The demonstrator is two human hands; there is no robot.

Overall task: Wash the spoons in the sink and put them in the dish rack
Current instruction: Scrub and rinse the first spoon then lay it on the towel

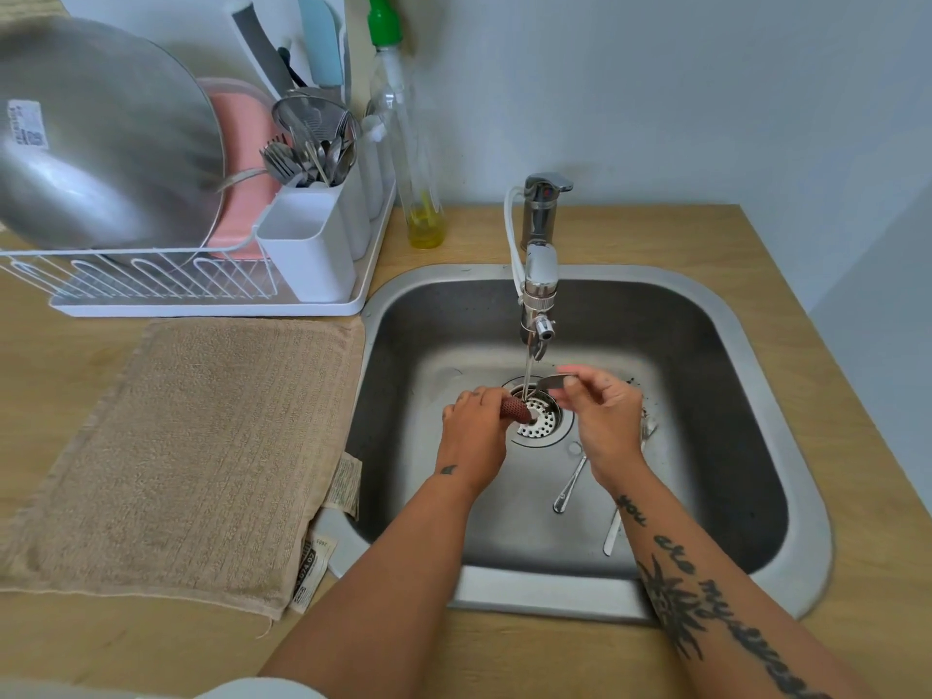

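**Rinsing one spoon, more left in the basin**

Status: right hand (602,421) pinches the held spoon (554,380) by one end, fingers (585,373) curled on it, and has it in the thin stream from the faucet (539,274), over the drain. Left hand (474,426) grips a reddish mesh scrubber (515,410), fingers wrapped round it, just beside that spoon. Can't tell whether the two touch.

Left to do:
- loose spoon (570,484) lies on the floor of the sink (787,345), near the drain
- second utensil (612,534) lies partly under the right forearm; looks like tines at its far end, so probably a fork
- the held spoon has yet to go to the dish rack (201,307) on the counter (706,234), left of the sink

Done: cutlery holder (312,244) on the rack already holds forks and spoons. Can't say whether any belong to this job. My read is roughly mid-task, wash step on the current spoon.

Writing:
- sticker (27,124) on the big steel pan in the rack: printed, with a barcode, too blurred to read
- tags (307,572) on the beige towel (191,446): digits that look like "074.02", rest illegible
- tattoo on the right forearm reads "you are my", remainder runs out of frame

No brand is readable anywhere.
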